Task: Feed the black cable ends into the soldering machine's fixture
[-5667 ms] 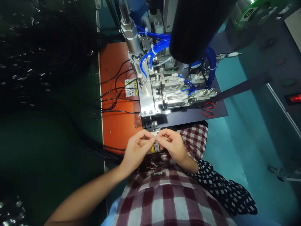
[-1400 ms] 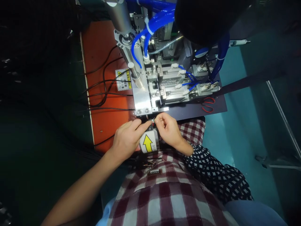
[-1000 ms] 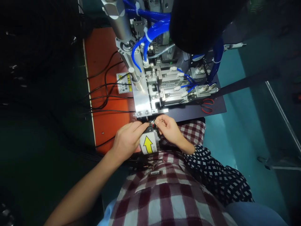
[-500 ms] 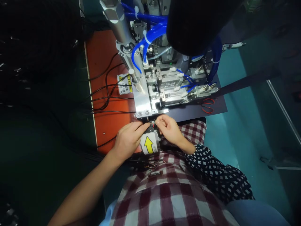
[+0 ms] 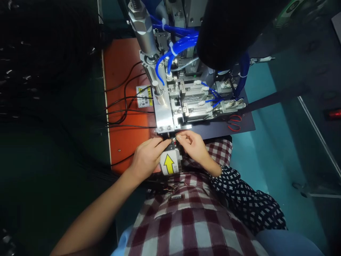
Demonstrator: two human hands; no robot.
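Observation:
Both hands meet at the near end of a metal machine (image 5: 163,119). My left hand (image 5: 147,153) reaches in from the left, fingers together, its fingertips at a small part (image 5: 173,139) with a bit of red on it. From the right, my right hand (image 5: 194,145) has thumb and forefinger pinched at the same spot. What the fingertips grip is too small to name. Just below them is a white label (image 5: 170,163) with a yellow arrow on the machine's front.
Blue air hoses (image 5: 183,44) and small cylinders (image 5: 198,110) fill the machine's top. Black cables (image 5: 125,103) cross the orange base plate (image 5: 119,138) at left. Red-handled scissors (image 5: 234,123) lie on the dark plate (image 5: 218,131) at right. A dark blurred shape (image 5: 234,32) hangs overhead.
The view has shifted slightly, so the machine sits a little further right. Both hands stay at the same small part, with barely any movement of the fingers.

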